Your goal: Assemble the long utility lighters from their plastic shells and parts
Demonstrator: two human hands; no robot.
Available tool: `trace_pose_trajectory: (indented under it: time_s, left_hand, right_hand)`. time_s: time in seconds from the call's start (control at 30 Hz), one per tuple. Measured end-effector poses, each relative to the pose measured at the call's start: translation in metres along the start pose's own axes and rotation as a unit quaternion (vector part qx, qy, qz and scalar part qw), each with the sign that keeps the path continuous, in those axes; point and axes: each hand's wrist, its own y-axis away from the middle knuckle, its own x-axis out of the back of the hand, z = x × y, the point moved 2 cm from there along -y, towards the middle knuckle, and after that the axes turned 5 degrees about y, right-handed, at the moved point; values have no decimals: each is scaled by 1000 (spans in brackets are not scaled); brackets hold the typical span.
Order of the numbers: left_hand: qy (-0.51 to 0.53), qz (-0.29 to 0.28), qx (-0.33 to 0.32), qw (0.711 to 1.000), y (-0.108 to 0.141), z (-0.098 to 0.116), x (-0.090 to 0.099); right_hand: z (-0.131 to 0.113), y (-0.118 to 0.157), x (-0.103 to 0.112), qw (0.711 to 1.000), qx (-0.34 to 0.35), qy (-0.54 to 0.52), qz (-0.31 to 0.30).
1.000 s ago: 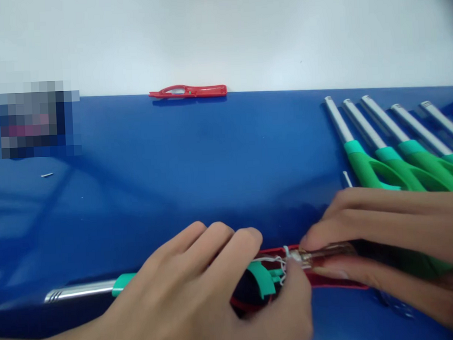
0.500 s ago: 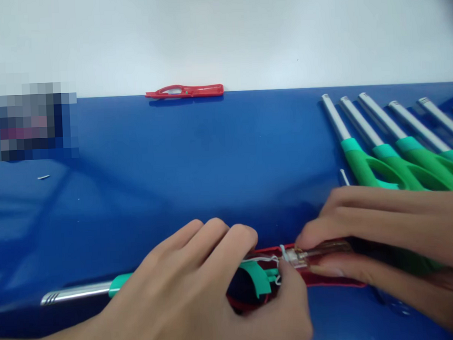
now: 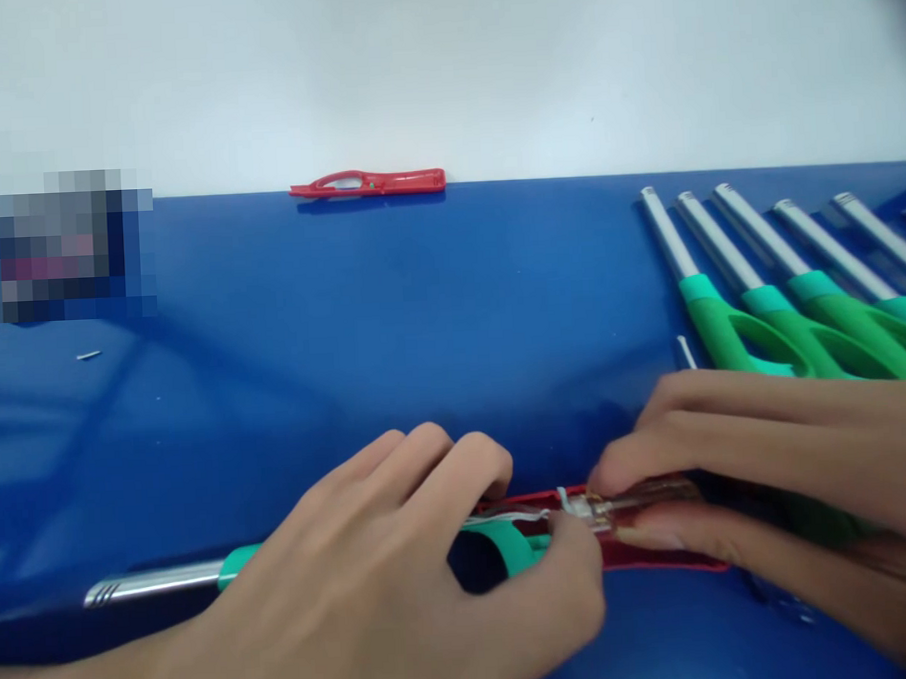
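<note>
An opened long-nosed gas lighter lies across the blue surface in front of me, its metal tube (image 3: 159, 585) pointing left. Its red half shell (image 3: 662, 554) faces up, with a teal trigger (image 3: 511, 545) and a thin white wire (image 3: 517, 517) inside. My left hand (image 3: 403, 562) is curled over the lighter; its thumb presses by the trigger and wire, and its fingertips are at the shell's far edge. Between the thumb and fingers of my right hand (image 3: 729, 468) is the clear fuel tank (image 3: 600, 510), seated in the shell. My right hand covers the shell's right end.
Several green lighters (image 3: 730, 332) with metal tubes lie in a row at the right. A loose red half shell (image 3: 386, 182) rests at the blue surface's far edge. A small metal pin (image 3: 89, 354) lies at the left, below a blurred-out patch (image 3: 59, 247).
My left thumb has moved slightly up and left, now covering the trigger's end and part of the wire. My right hand keeps its grip on the fuel tank.
</note>
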Motion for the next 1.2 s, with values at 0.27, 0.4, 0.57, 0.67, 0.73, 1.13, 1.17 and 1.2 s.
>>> trace_pose_trajectory:
  time_s: [0.27,0.4,0.57,0.67,0.73,1.13,1.17,1.2]
  left_hand:
    - [14,4,-28,999,-3,-6,5]
    - [-5,20,-42,999,-3,-5,4]
    - [-9,19,-24,999,6,-3,8]
    - [-9,25,-4,1000,16,0,6]
    - [-6,23,4,1000,24,0,4]
    - [123,-49,71,989,-19,-12,9]
    - [136,-54,77,986,-23,-14,10]
    - [148,-57,83,984,-24,-15,11]
  right_hand:
    - [2,6,-2,1000,10,-6,1]
    - [-3,-4,3,1000,11,-16,-14]
    - [-11,-15,7,996,53,10,-76]
    - [-13,-18,6,995,62,24,-74]
    - [-11,-21,6,995,62,15,-74]
    - [31,7,4,998,-25,-45,-34]
    - [34,12,1,998,-30,-42,-25]
    - [38,17,-2,999,-31,-40,-21]
